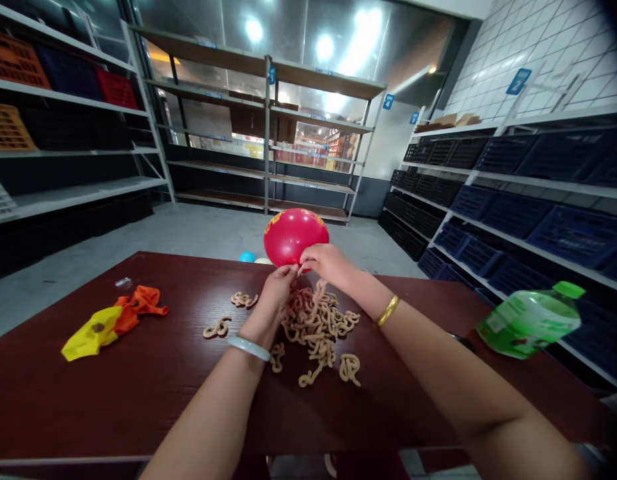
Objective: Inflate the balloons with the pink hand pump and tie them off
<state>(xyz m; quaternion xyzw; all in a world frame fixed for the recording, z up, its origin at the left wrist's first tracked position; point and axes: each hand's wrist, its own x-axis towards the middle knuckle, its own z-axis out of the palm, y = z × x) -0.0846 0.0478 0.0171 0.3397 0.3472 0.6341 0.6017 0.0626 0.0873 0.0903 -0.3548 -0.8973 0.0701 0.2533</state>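
Observation:
A blown-up red balloon (294, 235) with yellow print is above the far edge of the table, its neck toward me. My left hand (278, 287) is closed, pinching at the balloon's neck. Close beside it, my right hand (328, 262) is closed too, its fingertips at the neck with a pale beige strand that seems to hang below the hand. Under both hands lies a pile of curly beige strands (316, 323), with small clumps (217, 327) around it. The exact grip at the neck is too small to make out.
Flat yellow (92, 333) and orange balloons (141, 308) lie on the left of the dark red table (178, 393). A green-capped bottle (531, 320) stands at the right. Blue and pale balloons (247, 257) show beyond the far edge. Shelves (268, 127) with crates line the room.

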